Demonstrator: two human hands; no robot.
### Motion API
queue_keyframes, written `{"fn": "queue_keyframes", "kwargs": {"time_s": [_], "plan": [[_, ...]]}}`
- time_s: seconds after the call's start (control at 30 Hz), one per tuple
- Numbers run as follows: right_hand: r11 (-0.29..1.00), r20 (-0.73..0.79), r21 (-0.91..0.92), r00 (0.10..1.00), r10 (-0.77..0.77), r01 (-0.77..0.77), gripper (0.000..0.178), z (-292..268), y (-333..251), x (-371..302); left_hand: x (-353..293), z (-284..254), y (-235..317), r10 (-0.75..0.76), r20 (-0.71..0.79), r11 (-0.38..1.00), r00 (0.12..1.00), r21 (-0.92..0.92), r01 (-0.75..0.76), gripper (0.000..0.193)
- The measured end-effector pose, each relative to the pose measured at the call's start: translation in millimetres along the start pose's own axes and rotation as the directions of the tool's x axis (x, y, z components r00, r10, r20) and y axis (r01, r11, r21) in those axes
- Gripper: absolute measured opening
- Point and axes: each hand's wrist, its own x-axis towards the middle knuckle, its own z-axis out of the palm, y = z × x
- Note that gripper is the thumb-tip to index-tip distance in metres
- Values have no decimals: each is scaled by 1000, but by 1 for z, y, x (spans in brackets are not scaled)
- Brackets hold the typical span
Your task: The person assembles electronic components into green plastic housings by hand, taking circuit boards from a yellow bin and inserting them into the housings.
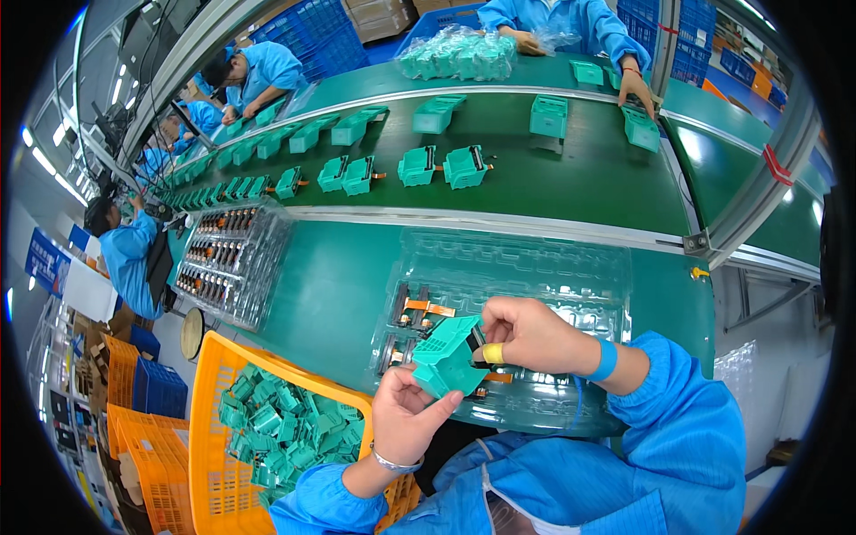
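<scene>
My left hand (406,423) grips a green plastic housing (439,361) from below, thumb along its near side, and holds it tilted above a clear plastic tray (553,259). At the housing's right side, my right hand (539,337) pinches a small black part (478,355), partly hidden by my fingers. A yellow cover is on one of its fingers, and a blue band circles the wrist. An orange flat cable (497,378) shows just below the right fingers; whether it belongs to the pinched part I cannot tell. Black parts with orange flat cables (428,308) lie in the tray's left side.
An orange basket (207,401) full of green housings (267,419) stands at my left. Stacked clear trays (267,259) of black parts sit beyond it. Green housings line a conveyor (535,187) behind a metal rail. Across it, a co-worker's hand (636,87) touches a housing.
</scene>
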Motion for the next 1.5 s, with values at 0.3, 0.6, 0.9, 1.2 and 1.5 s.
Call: {"fn": "queue_keyframes", "kwargs": {"time_s": [0.3, 0.6, 0.9, 1.2, 1.5], "plan": [[398, 64, -572, 523, -850, 717, 18, -15, 1, -16, 4, 2, 3, 295, 331, 891, 896, 244, -384, 57], [15, 346, -691, 348, -871, 723, 17, -46, -22, -24, 5, 2, 13, 274, 412, 738, 869, 490, -464, 69], [837, -538, -531, 816, -211, -133, 16, -168, 32, 66, -7, -64, 40, 350, -274, 897, 896, 375, -236, 47], [899, -616, 76, 688, 382, -431, 15, -218, 79, 157, -119, -217, 44, 220, -836, 954, 502, 292, 68, 30], [785, -681, -452, 732, 2, -423, 23, -215, 84, 152, -157, -298, 31, 269, -782, 738, 562, 542, 402, 28]]}}
